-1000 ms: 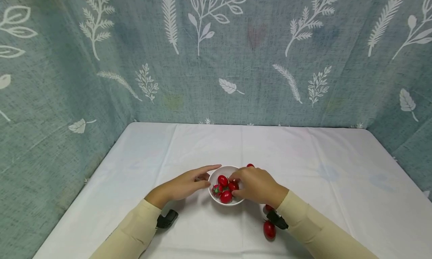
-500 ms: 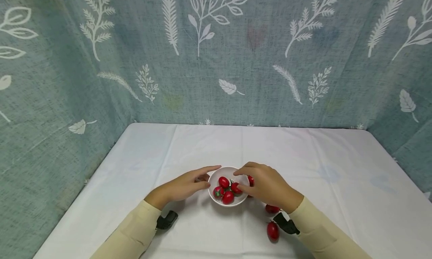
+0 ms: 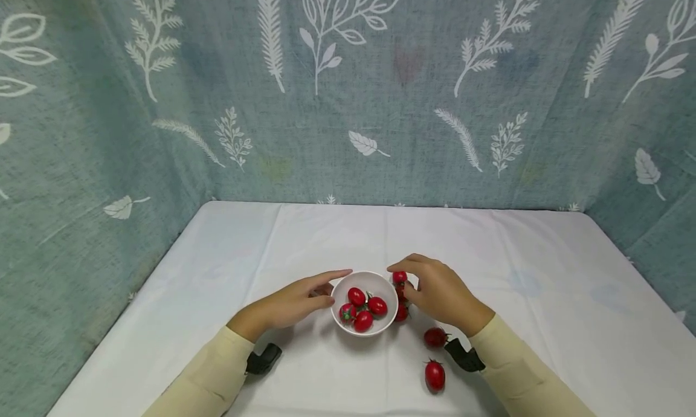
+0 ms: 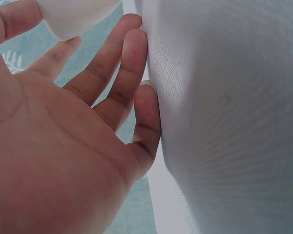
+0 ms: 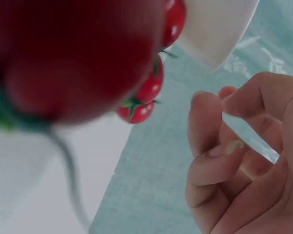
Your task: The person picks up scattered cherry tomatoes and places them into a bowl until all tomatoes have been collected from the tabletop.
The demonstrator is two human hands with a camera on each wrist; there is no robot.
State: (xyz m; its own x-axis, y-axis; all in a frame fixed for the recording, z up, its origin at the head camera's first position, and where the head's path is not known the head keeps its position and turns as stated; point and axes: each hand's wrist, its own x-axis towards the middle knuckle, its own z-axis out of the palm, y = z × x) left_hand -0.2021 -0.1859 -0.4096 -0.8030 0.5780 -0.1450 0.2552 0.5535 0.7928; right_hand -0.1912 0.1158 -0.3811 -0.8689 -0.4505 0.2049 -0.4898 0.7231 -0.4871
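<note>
A white bowl (image 3: 338,319) holds several red cherry tomatoes (image 3: 363,321). My left hand (image 3: 288,300) is at the bowl's left side, with the thumb and index finger touching its outside and the other fingers loosely extended beside the white cloth in the left wrist view. Just right of the bowl, my right hand (image 3: 443,291) hovers over a short row of cherry tomatoes (image 3: 401,313), thumb and index finger apart around the upper ones. In the right wrist view its fingers are bent and hold nothing. That row (image 5: 150,87) shows beyond a large, blurred near tomato (image 5: 83,53).
Two more cherry tomatoes lie near the right wrist, one tomato (image 3: 435,337) behind the other tomato (image 3: 435,376). A white cloth (image 3: 304,242) covers the table. Leaf-patterned green fabric (image 3: 326,121) hangs behind and at the sides.
My right hand has let go of a cherry tomato inside the bowl and moved right, out over the row beside it. My left hand has stayed at the bowl.
</note>
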